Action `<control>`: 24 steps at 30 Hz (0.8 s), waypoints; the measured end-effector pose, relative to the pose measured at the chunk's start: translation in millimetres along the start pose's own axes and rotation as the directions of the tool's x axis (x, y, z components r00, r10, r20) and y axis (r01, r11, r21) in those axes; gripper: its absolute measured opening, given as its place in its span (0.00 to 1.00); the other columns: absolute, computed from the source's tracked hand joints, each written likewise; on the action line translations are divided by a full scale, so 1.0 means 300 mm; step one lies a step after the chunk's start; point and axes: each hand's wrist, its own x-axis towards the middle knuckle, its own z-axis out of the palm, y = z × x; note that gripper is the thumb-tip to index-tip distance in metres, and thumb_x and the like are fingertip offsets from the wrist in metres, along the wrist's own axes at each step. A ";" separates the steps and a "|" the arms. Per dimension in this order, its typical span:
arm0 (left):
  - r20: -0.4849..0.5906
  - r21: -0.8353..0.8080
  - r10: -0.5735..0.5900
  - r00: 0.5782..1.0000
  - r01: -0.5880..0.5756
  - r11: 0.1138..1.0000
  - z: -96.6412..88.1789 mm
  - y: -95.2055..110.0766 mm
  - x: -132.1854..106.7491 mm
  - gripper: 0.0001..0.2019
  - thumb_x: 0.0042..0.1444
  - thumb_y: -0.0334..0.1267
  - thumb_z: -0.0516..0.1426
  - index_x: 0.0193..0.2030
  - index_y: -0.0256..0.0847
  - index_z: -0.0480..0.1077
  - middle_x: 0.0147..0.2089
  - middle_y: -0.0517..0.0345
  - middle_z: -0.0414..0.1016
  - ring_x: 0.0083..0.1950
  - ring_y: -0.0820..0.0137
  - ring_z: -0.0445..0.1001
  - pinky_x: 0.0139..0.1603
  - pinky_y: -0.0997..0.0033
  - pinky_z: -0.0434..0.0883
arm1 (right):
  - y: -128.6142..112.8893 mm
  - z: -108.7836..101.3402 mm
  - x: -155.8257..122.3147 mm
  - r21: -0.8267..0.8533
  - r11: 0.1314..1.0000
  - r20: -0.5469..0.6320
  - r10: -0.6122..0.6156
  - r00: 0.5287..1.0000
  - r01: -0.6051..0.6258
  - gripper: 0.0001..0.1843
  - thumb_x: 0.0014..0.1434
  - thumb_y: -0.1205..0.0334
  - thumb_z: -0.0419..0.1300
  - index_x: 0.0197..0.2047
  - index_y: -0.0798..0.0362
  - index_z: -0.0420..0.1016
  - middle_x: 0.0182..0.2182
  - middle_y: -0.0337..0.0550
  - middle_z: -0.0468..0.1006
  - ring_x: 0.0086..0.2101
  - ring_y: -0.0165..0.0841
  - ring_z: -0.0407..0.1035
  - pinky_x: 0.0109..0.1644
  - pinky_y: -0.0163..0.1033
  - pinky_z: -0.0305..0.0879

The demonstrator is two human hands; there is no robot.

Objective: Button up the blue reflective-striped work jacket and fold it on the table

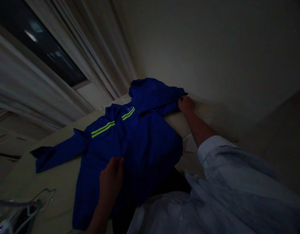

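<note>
A dark blue work jacket (140, 146) with yellow-green reflective stripes (103, 129) lies spread on a pale table (52, 182). My left hand (111, 175) rests on the jacket's front with its fingers together, holding nothing that I can see. At the far end of the table, my right hand (186, 104) grips the cuff end of one jacket sleeve (159, 97). The other sleeve (59, 151) stretches out flat toward the table's left edge. My own pale shirt sleeve (225, 169) covers the lower right of the view.
A thin wire hanger (43, 198) and a white-and-dark device (18, 217) lie at the lower left corner. Pale curtains (35, 87) hang beside a dark window (40, 39) at upper left, and a plain wall (213, 48) rises behind the table.
</note>
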 end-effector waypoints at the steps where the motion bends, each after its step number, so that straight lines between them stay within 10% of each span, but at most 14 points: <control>1: 0.016 -0.147 -0.056 0.998 0.058 0.987 0.010 -0.002 -0.001 0.20 0.61 0.60 0.56 0.41 0.45 0.72 0.29 0.59 0.76 0.29 0.65 0.75 0.31 0.70 0.66 | 0.000 0.002 0.002 0.000 1.000 0.001 -0.001 1.000 0.001 0.21 0.68 0.55 0.53 0.55 0.56 0.79 0.52 0.61 0.80 0.49 0.47 0.74 0.55 0.52 0.65; 5: 0.166 -0.543 -0.287 0.943 0.331 0.772 0.047 -0.032 -0.020 0.29 0.52 0.67 0.62 0.46 0.42 0.72 0.40 0.55 0.79 0.36 0.67 0.78 0.32 0.72 0.73 | 0.000 0.009 0.005 -0.008 1.000 0.009 -0.003 1.000 0.003 0.21 0.69 0.55 0.53 0.56 0.56 0.78 0.52 0.61 0.79 0.50 0.48 0.73 0.56 0.52 0.65; 17: 0.286 -0.359 -0.326 0.901 0.416 0.835 0.045 -0.063 -0.102 0.36 0.45 0.65 0.66 0.53 0.41 0.68 0.32 0.62 0.76 0.26 0.67 0.75 0.30 0.65 0.78 | -0.009 -0.014 -0.011 -0.026 1.000 0.019 0.001 1.000 -0.001 0.21 0.69 0.56 0.52 0.57 0.55 0.77 0.53 0.60 0.79 0.50 0.47 0.72 0.54 0.50 0.63; 20: 0.300 -0.240 -0.201 0.932 0.277 0.930 0.062 -0.078 -0.109 0.37 0.51 0.66 0.61 0.58 0.40 0.66 0.28 0.63 0.74 0.25 0.64 0.75 0.26 0.64 0.74 | -0.010 -0.015 -0.012 -0.034 0.999 0.024 0.002 1.000 -0.001 0.21 0.69 0.56 0.52 0.58 0.56 0.77 0.53 0.60 0.78 0.50 0.47 0.72 0.55 0.51 0.63; 24: 0.003 0.146 0.064 0.998 -0.064 0.987 0.081 -0.063 -0.137 0.37 0.61 0.60 0.58 0.71 0.41 0.60 0.48 0.46 0.79 0.42 0.53 0.82 0.39 0.54 0.79 | -0.010 -0.014 -0.011 -0.034 0.999 0.025 -0.004 1.000 0.005 0.21 0.69 0.57 0.52 0.58 0.56 0.77 0.53 0.60 0.78 0.50 0.47 0.72 0.55 0.50 0.64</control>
